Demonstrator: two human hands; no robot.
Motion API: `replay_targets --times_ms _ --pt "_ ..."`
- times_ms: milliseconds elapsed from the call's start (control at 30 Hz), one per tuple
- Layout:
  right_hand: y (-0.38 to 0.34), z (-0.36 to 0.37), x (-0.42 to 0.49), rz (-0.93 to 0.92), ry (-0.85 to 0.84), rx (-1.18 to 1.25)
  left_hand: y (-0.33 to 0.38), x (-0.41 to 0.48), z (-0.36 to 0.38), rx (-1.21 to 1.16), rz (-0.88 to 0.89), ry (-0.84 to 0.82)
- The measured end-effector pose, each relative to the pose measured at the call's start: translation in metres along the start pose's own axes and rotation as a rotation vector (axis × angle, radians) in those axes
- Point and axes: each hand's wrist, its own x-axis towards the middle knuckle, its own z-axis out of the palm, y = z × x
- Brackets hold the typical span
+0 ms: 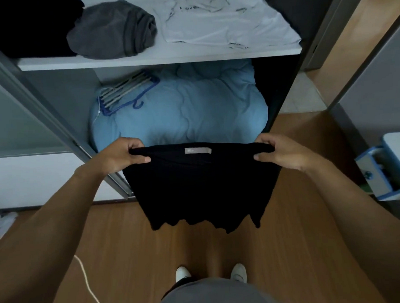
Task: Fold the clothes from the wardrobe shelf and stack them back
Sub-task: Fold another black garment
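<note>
Your left hand and right hand each pinch a top corner of a black garment, thumbs toward you, fingers curled over the far edge, both grips closed tight on cloth with nothing else in them. The top edge stretches nearly level between your hands, a grey label facing you at its middle. The rest hangs free in the air in front of the open wardrobe, its uneven lower hem clear of the wooden floor.

The risk from here looks plain: the pinches take only a little fabric at each corner, so a shake or a shift to a fresh hold could let one corner slip and drop the garment to the floor. The ragged hem suggests layers that do not lie flat together, and a fold made now would likely trap those creases. With no surface under it, any fold has to be made in the air or against your body.

Behind it, the shelf carries a rumpled grey garment, a spread white shirt and a dark pile at the left. Below lies a blue duvet with hangers on it.
</note>
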Motion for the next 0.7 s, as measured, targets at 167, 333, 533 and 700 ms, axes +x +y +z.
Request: replay_targets --times_ms 167,333,533,700 --pt "0.0 0.015 0.011 0.042 0.425 0.03 0.017 -0.003 0.022 -0.169 -0.099 0.09" --pt "-0.011 0.043 0.02 0.222 0.593 0.152 0.058 -0.012 0.05 -0.455 -0.22 0.096" --pt "-0.055 0.09 0.028 0.219 0.551 0.333 0.096 -0.013 0.092 -0.744 -0.228 0.007" --pt "-0.079 0.105 0.031 0.26 0.499 0.595 0.109 -0.011 0.112 -0.812 -0.139 -0.026"
